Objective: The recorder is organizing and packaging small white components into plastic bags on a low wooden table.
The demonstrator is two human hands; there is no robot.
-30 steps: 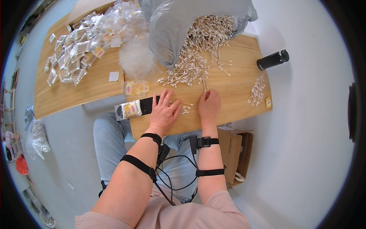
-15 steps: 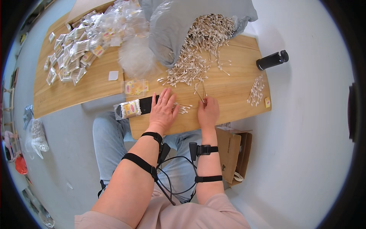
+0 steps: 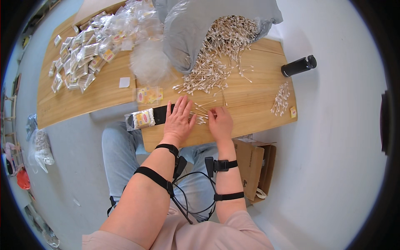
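Observation:
My left hand (image 3: 179, 118) lies flat with its fingers stretched out, over the end of a black strip (image 3: 159, 115) and a small row of cotton swabs (image 3: 199, 118). At the strip's left end, a clear packet (image 3: 143, 118) with a yellow label is filled with swabs and overhangs the table edge. Just to the right, my right hand (image 3: 221, 124) is closed, pinching a few cotton swabs (image 3: 201, 107) that point left from its fingertips. Beyond both hands spreads a loose heap of cotton swabs (image 3: 208, 75), spilling from a grey plastic bag (image 3: 179, 46).
Filled swab packets (image 3: 79, 60) pile up at the far left, beside empty clear bags (image 3: 150, 62). Yellow label cards (image 3: 149, 95) lie past my left hand. A black bottle (image 3: 298, 66) and a small swab group (image 3: 281, 99) are at the right. Below stands a cardboard box (image 3: 250, 166).
My right hand has moved left, toward the row by my left hand, bringing swabs from the near edge of the heap. My left hand stays in place.

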